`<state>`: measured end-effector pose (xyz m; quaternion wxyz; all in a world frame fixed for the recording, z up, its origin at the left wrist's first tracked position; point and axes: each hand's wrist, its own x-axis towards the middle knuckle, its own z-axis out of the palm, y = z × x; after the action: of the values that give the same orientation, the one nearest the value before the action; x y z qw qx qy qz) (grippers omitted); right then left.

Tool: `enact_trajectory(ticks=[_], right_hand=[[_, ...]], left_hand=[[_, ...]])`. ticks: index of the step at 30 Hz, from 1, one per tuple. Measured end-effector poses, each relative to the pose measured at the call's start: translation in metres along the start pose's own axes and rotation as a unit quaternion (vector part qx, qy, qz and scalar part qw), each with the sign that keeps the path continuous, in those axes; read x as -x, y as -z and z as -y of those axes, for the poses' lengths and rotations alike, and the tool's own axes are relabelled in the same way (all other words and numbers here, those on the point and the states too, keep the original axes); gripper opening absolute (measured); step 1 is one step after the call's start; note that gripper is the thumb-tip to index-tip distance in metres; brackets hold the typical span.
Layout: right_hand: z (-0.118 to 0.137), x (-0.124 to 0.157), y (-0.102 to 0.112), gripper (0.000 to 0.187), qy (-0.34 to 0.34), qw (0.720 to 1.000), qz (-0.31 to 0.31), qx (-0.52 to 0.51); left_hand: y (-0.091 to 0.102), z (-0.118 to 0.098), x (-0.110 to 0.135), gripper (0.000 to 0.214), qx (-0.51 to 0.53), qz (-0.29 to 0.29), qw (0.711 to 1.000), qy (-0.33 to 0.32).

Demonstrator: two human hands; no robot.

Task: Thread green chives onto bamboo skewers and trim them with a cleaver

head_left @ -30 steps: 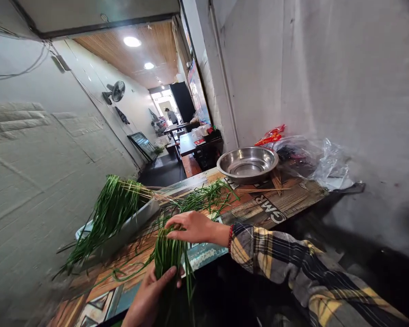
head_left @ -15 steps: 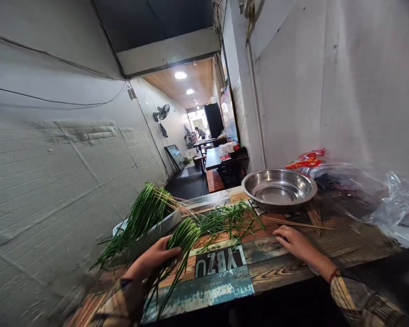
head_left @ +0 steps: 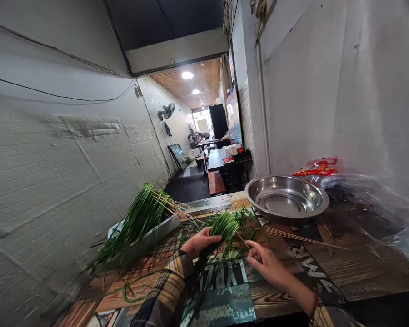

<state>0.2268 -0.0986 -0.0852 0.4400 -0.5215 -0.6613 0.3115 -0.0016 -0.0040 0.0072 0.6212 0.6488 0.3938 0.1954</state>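
A folded bundle of green chives (head_left: 225,225) lies in my left hand (head_left: 202,243), with fingers wrapped round it and the long ends hanging toward the table's near edge. My right hand (head_left: 264,261) is just right of the bundle, its thumb and forefinger at the end of a thin bamboo skewer (head_left: 241,238). The skewer's other end meets the chives; how deep it goes in is hidden. Loose chives (head_left: 248,219) are scattered behind both hands. To the left, a white tray (head_left: 163,230) holds a big heap of skewered chives (head_left: 139,218).
A steel basin (head_left: 286,197) stands at the table's back right. Spare bamboo skewers (head_left: 303,237) lie in front of it. Clear plastic bags (head_left: 378,204) and a red packet (head_left: 318,166) are against the right wall. Stray chives (head_left: 131,295) lie at the front left.
My left hand has moved right and forward with the chives. My right hand has come left from the spare skewers to the bundle, now with a skewer at its fingertips.
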Motion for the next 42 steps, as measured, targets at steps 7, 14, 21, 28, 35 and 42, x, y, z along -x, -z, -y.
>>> enact_trajectory(ticks=[7,14,21,28,35,42], right_hand=[[-0.015,-0.038,-0.029,0.035,-0.030,0.999,-0.032,-0.001],[-0.037,-0.055,-0.014,0.036,-0.057,0.996,-0.057,0.042],[-0.036,-0.050,-0.004,0.039,-0.056,0.996,-0.062,0.034],[0.036,-0.028,0.012,0.042,0.027,0.998,0.020,-0.062],[0.151,-0.028,0.038,0.033,0.103,0.974,0.174,-0.106],[0.170,-0.072,0.011,0.043,0.099,0.951,0.214,-0.198]], left_hand=[[0.013,0.007,-0.007,0.048,-0.258,-0.280,0.919,-0.105],[-0.071,0.049,0.045,0.049,-0.503,-0.054,0.841,-0.194],[-0.058,0.075,0.084,0.049,-0.454,-0.161,0.869,-0.114],[-0.020,0.036,0.087,0.064,-0.381,-0.361,0.832,-0.181],[0.016,-0.050,0.102,0.067,-0.108,-0.251,0.930,-0.246],[0.043,-0.050,0.209,0.031,0.088,-0.401,0.893,-0.186]])
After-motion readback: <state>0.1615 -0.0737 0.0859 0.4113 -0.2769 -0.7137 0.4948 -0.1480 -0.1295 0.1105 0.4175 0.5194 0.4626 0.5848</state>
